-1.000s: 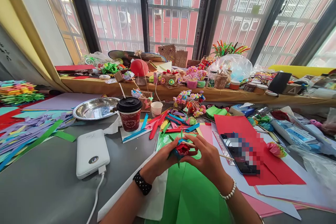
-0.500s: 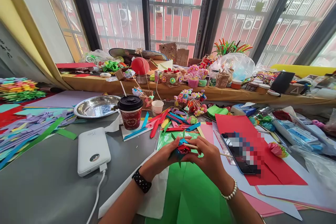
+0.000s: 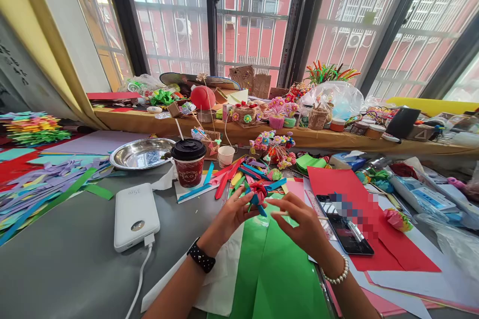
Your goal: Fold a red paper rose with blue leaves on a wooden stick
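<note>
Between the fingers of my left hand (image 3: 232,213) is a folded paper flower (image 3: 258,194), with a red middle and blue and green outer strips. My right hand (image 3: 302,220) is just to the right of the flower and apart from it. A thin wooden stick (image 3: 281,213) lies across my right palm, held under the fingers, and its far end shows past the hand. Below both hands lie green paper sheets (image 3: 286,274) and a white tissue-like sheet (image 3: 220,291). Red, blue and yellow paper strips (image 3: 228,179) are scattered just beyond the flower.
A lidded paper cup (image 3: 189,172) and a steel plate (image 3: 127,165) stand at the back left, with a white power bank (image 3: 136,214) nearer. On the right, a phone (image 3: 346,232) rests on red paper (image 3: 407,249). Craft items crowd the windowsill (image 3: 149,122).
My right hand has drawn back from the flower to the right, taking the stick tip away. My left hand has turned the flower, so more of its red middle shows.
</note>
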### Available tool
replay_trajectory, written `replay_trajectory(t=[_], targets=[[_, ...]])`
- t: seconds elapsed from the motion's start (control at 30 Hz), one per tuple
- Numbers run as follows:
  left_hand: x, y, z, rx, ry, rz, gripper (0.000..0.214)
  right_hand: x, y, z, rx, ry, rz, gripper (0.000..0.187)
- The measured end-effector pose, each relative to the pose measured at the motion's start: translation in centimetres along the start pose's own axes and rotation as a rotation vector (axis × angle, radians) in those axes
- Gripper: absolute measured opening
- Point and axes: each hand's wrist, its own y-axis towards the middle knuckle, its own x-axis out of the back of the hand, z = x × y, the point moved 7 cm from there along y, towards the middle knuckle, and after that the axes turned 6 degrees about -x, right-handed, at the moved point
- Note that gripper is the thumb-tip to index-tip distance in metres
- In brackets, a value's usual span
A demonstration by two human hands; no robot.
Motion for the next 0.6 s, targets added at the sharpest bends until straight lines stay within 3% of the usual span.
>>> replay_trajectory(t=[0.17, 0.33, 0.4, 0.47, 0.6], targets=[[0.2, -0.2, 0.8, 0.121, 0.055, -0.028, 0.028, -1.7, -0.6, 0.6, 0.183, -0.101, 0.047, 0.024], [0.8, 0.1, 1.1, 0.129, 0.325, -0.046, 0.042, -0.6, -0.6, 0.5, 0.106, -0.012, -0.132, 0.015], [0.8, 0.3, 0.3, 0.009, 0.499, -0.048, 0.041, 0.3, -0.6, 0.0, 0.004, 0.017, -0.220, 0.011], [0.2, 0.0, -1.2, -0.205, 0.681, -0.068, 0.030, 0.8, -0.6, -0.6, -0.108, 0.037, -0.271, 0.009], [-2.4, -1.8, -3.6, -0.628, 1.038, -0.045, 0.014, 0.7, -0.6, -1.6, -0.281, 0.107, -0.249, 0.012]])
